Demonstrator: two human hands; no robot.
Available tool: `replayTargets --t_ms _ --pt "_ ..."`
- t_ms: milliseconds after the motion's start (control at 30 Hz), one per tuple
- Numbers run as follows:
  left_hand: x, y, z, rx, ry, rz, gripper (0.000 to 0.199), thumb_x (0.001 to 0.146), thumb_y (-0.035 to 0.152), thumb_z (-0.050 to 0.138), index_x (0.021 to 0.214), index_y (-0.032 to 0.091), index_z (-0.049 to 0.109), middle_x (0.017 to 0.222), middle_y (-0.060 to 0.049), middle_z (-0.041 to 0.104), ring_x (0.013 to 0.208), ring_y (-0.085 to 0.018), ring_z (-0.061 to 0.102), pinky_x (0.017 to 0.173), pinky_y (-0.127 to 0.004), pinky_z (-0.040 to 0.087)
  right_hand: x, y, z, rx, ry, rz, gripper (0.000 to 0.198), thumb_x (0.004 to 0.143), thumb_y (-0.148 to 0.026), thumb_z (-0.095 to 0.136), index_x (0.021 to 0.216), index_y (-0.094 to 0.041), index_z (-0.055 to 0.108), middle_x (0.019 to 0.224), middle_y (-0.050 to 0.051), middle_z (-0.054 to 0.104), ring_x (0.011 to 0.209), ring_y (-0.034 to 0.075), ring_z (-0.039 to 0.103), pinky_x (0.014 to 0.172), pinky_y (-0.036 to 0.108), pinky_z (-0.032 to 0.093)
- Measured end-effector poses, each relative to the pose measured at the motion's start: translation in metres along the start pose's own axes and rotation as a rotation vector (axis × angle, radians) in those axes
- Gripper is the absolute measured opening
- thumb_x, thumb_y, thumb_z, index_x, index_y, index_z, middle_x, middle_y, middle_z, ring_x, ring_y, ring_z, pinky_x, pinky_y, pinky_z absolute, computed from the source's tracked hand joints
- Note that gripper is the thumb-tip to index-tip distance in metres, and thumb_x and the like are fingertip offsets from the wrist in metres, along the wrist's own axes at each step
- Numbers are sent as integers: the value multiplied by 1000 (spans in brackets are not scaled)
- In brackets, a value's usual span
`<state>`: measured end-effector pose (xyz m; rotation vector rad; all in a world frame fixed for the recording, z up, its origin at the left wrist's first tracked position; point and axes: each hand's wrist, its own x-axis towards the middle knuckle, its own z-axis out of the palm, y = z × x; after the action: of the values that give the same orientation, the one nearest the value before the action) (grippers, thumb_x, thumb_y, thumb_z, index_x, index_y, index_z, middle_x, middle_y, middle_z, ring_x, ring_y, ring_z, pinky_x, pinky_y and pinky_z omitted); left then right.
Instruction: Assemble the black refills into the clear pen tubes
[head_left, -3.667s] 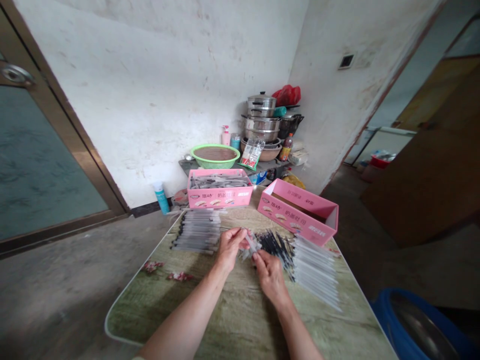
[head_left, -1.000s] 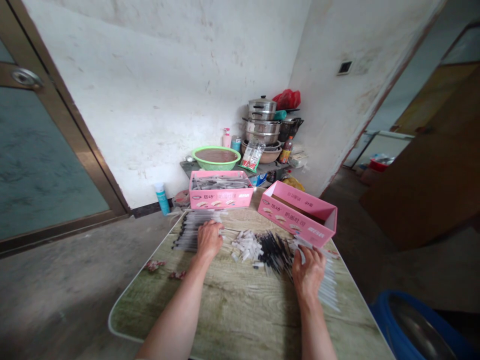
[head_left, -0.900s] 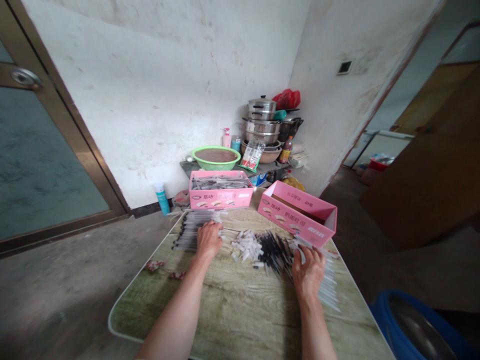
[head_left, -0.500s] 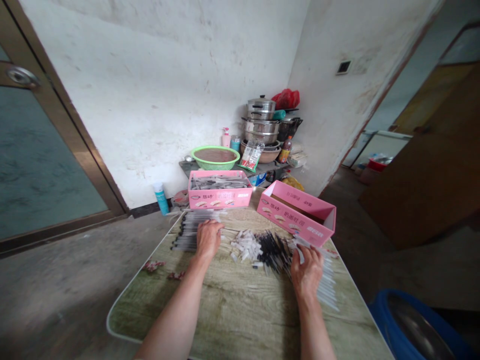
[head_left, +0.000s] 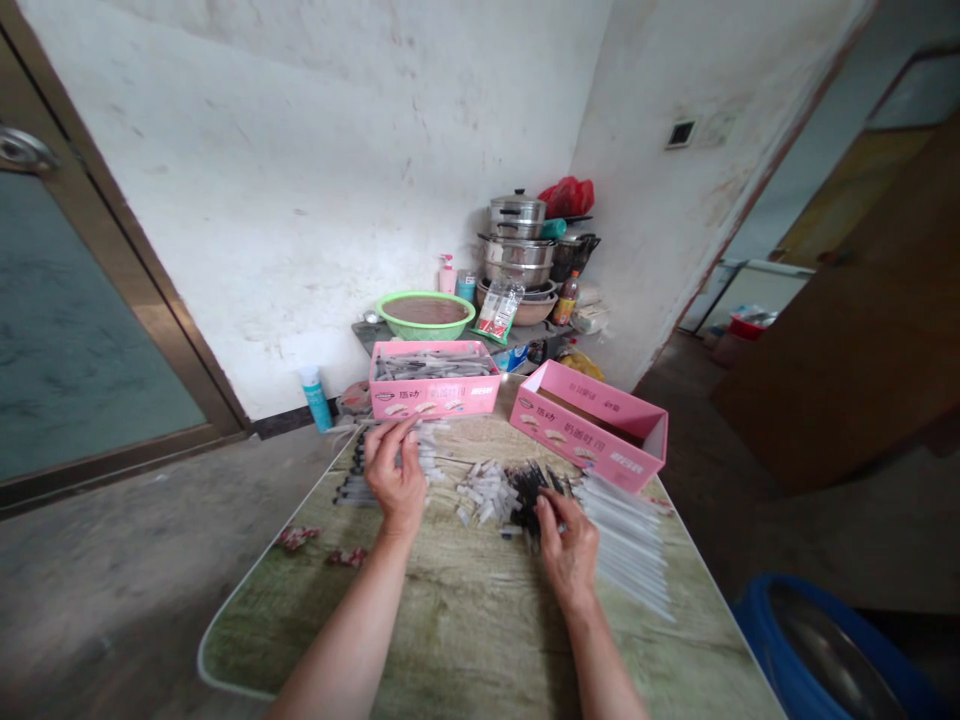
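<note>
My left hand point(head_left: 395, 478) is raised over a row of clear pen barrels with black ends point(head_left: 358, 488) at the table's left. Its thumb and fingers are drawn together, and whatever they pinch is too small to make out. My right hand point(head_left: 571, 548) reaches into a heap of black pen parts point(head_left: 531, 488), fingertips pinched; what lies between them cannot be made out. Left of that heap lies a pile of small white pieces point(head_left: 486, 488). Beside my right hand, clear empty tubes point(head_left: 630, 550) lie side by side on the right.
A pink box full of pens point(head_left: 435, 397) and a second pink box point(head_left: 589, 430) stand at the back of the wood-patterned table point(head_left: 465, 630). Behind are a green basin point(head_left: 426, 330) and stacked pots point(head_left: 517, 255). A blue tub point(head_left: 757, 620) stands at right.
My right hand has moved left from the clear tubes to the black pen parts. My left hand has shifted slightly left and up over the row of pens.
</note>
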<state>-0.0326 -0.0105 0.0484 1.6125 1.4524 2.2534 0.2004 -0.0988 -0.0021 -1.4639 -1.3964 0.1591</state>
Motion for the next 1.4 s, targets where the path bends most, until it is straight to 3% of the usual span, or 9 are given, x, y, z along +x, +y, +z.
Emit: replayTargets --t_ms 167,267,433,633,733,800,900,1033,1400 --pt "-10 -11 16 -438 -31 -439 29 85 40 64 102 18 71 98 -7 70 81 -16 62 70 -25 48 1 -4 4 262 -142 218 39 91 -50 55 102 -16 72 69 5 71 64 20 64 61 28 48" --pt "-20 -11 25 -652 -89 -629 30 77 39 73 97 17 72 97 -7 71 75 -14 61 68 -23 47 1 -4 8 458 -249 321 45 90 -57 53 96 -16 72 64 5 70 53 16 56 48 25 41" --pt "-37 -3 33 -741 -247 -723 29 74 37 77 94 16 74 96 -7 71 73 -13 59 67 -23 46 0 -6 13 717 -347 468 54 88 -65 50 81 -15 70 56 6 67 46 15 53 39 23 35" --pt "-44 3 37 -881 -329 -891 36 68 35 82 98 17 74 101 -6 70 74 -11 61 69 -24 49 0 -7 10 835 -346 501 47 85 -60 60 68 -17 63 43 0 57 37 10 44 38 21 34" --pt "-45 8 36 -949 -504 -1003 39 65 36 85 95 14 74 88 -6 70 66 -10 60 66 -24 51 0 -6 12 865 -357 513 46 86 -59 58 68 -16 62 42 0 57 36 10 44 38 21 33" --pt "-47 11 35 -922 -611 -1028 39 65 38 85 89 10 74 76 -5 68 62 -11 60 63 -24 51 0 -6 12 871 -363 522 47 87 -58 57 66 -17 61 40 0 55 35 10 43 38 21 32" --pt "-50 13 34 -875 -668 -1028 40 66 43 84 85 9 73 68 -5 67 60 -13 62 60 -25 52 1 -12 11 874 -357 526 51 89 -58 54 59 -18 58 37 -1 52 34 10 42 41 23 33" --pt "-51 12 34 -850 -666 -1023 41 65 45 83 84 10 72 67 -5 68 59 -13 63 59 -25 53 3 -20 8 870 -375 514 54 91 -57 52 52 -19 54 36 0 50 37 11 45 45 24 36" --pt "-51 11 35 -760 -589 -1045 44 60 47 85 78 10 71 60 -4 66 52 -12 60 54 -23 51 0 -12 10 869 -392 482 42 85 -53 63 64 -18 62 40 -2 56 37 10 44 47 23 36"
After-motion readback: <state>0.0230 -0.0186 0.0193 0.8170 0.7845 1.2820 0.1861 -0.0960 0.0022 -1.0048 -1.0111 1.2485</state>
